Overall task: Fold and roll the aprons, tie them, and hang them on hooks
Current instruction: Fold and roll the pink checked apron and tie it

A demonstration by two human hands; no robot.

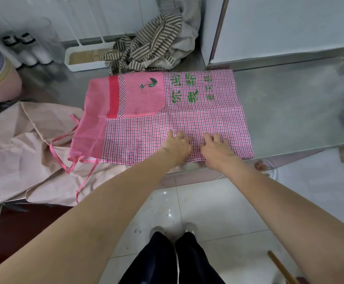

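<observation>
Views: one only, the head camera; no second view shares the scene.
Position: worn on the person's head, above and behind both hands.
Facing: forward and steeply down, along both forearms to the left hand [177, 147] and right hand [215, 150].
Nearness: close; the forearms fill the lower frame.
Lens: wide-angle, edges bowed.
Ahead of the hands: steel counter [290, 111].
Below the hands: tiled floor [218, 206].

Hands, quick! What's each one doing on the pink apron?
Left hand: open, fingers pressing flat on the pink checked apron.
Right hand: open, fingers pressing on the same apron, holding nothing.
</observation>
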